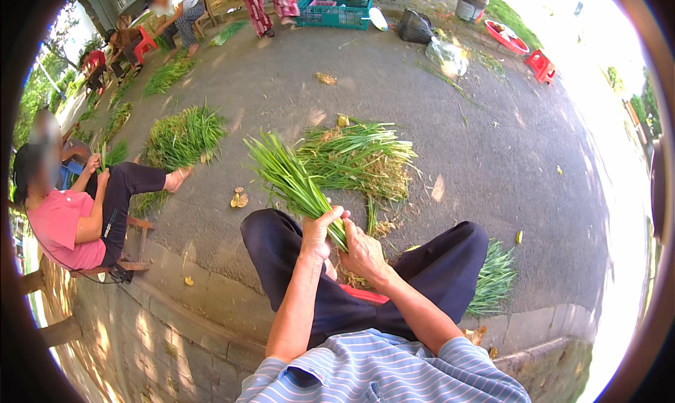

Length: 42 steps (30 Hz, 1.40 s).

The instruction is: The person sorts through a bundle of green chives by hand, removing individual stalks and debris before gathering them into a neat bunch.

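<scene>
A bundle of long green leafy stalks, like garlic chives (pixel 292 184), slants up and left from between my hands. My left hand (pixel 318 234) is closed around its lower part. My right hand (pixel 363 250) grips the pale stem ends, close beside the left. Beyond the knees lies a heap of similar stalks (pixel 358 160) mixed with dry, yellowed leaves. A separate pile of green stalks (pixel 493 279) rests on the ground by my right knee. Part of a red plastic object (pixel 364 294) shows between the legs.
At the left, a person in a pink shirt (pixel 68 224) sits on a wooden chair, handling stalks near another heap (pixel 184 137). More people sit farther off. A green crate (pixel 335 14), a black plastic bag (pixel 415 26) and red stools (pixel 540 65) stand across the pavement. A kerb (pixel 211 297) runs behind.
</scene>
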Tool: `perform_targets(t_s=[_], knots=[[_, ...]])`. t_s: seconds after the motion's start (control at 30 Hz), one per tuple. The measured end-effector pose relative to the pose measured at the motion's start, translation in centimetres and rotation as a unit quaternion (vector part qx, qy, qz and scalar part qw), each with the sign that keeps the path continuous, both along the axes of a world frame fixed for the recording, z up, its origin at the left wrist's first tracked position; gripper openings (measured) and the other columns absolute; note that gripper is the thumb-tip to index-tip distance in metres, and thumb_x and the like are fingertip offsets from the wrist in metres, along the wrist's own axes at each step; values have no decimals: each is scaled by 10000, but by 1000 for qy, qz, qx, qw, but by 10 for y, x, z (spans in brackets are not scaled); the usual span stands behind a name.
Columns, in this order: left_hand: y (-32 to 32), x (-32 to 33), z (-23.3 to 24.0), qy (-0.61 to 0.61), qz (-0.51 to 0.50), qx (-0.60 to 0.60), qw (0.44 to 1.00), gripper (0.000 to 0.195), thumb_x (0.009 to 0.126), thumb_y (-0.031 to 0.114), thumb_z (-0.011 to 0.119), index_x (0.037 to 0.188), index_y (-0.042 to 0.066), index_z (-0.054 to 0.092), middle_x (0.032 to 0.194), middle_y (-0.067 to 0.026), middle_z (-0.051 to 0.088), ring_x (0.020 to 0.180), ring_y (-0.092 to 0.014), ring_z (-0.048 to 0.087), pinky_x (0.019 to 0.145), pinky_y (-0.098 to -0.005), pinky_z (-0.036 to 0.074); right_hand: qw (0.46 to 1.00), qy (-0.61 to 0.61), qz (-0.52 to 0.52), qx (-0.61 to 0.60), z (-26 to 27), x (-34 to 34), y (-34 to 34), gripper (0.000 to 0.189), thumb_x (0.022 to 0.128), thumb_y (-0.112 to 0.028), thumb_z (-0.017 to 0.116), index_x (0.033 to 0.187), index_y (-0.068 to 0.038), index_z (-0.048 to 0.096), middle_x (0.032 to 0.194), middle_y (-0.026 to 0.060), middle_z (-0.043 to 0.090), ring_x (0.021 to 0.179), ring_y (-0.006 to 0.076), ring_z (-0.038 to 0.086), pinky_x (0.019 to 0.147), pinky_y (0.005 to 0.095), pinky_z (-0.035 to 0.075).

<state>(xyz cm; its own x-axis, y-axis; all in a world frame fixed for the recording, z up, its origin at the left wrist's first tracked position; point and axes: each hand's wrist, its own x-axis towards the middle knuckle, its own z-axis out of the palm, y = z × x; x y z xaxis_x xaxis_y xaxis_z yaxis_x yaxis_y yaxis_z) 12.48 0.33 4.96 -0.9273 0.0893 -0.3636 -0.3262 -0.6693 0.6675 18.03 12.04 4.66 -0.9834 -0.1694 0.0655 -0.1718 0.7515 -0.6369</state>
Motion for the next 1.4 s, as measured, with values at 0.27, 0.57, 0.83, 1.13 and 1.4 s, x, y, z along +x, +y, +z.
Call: perform_targets(t_s=[0.27,0.57,0.83,1.13,1.4], knots=[[-26,-1,-14,-2,-45,126,991,389,750,-6,511,1136,34,478,807,-101,598,733,-253,622,892,-474,485,982,-97,89,-135,21,15,8,851,752,-318,711,1393,17,262,1058,258,574,917,348,619,762,413,504],[-43,2,2,60,-83,157,982,417,708,79,582,1117,65,500,813,-76,562,717,-220,581,764,-429,528,793,-379,76,-471,8,16,42,382,898,-313,625,1086,17,592,769,8,602,646,61,533,570,215,439],[-51,-4,2,55,-64,169,982,435,702,61,577,1126,48,482,802,-85,583,700,-236,606,760,-441,523,765,-430,36,-478,6,16,63,154,873,-126,643,953,4,632,735,-1,611,616,73,563,554,217,470],[-54,-7,4,49,-64,130,988,402,703,72,572,1099,48,506,800,-90,568,688,-233,584,729,-427,528,823,-275,-135,-479,-5,-5,111,181,869,-98,614,986,40,621,694,30,603,574,95,564,536,233,481],[-44,-2,10,77,-133,149,977,482,659,101,602,1126,49,495,779,-85,550,678,-230,586,722,-424,525,982,-82,-102,-133,-70,-10,105,219,872,-126,577,1042,1,630,719,120,640,649,209,628,589,313,503]])
